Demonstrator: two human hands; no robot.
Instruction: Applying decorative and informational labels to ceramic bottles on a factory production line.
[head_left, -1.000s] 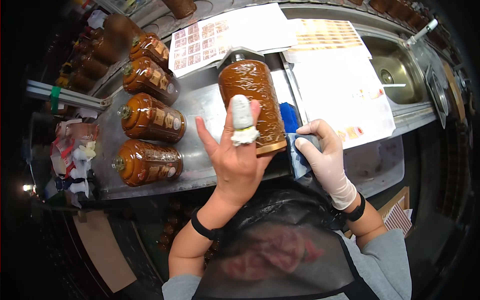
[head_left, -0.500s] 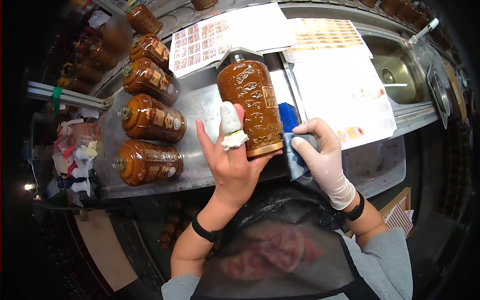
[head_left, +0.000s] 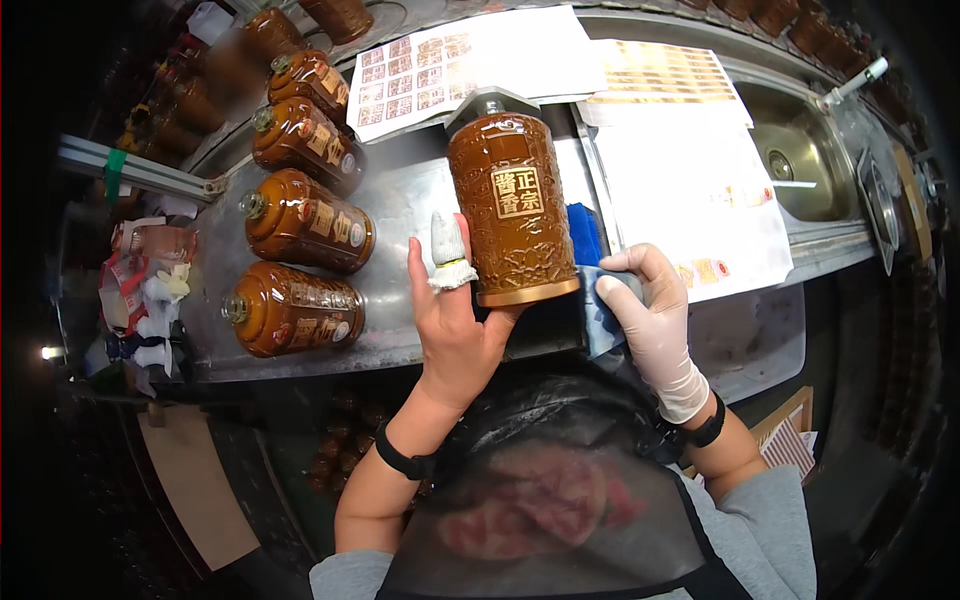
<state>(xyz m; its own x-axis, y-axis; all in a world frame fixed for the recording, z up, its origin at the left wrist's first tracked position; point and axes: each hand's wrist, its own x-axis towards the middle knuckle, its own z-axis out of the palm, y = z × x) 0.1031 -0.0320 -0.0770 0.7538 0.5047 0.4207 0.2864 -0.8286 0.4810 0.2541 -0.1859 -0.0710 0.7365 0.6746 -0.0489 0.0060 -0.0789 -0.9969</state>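
Brown glazed bottle [head_left: 513, 205]: likely heavy, slippery, breakable. Left hand [head_left: 455, 320] cupping base, fingers spread; right hand [head_left: 650, 320], 3 o'clock, pinching blue cloth [head_left: 592, 290]. Best gripped mid-body.

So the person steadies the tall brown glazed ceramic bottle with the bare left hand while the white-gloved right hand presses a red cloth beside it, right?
Not quite: the head view shows the cloth is blue, not red. The rest stands: the bare left hand steadies the tall brown glazed ceramic bottle, and the white-gloved right hand presses the cloth beside it.
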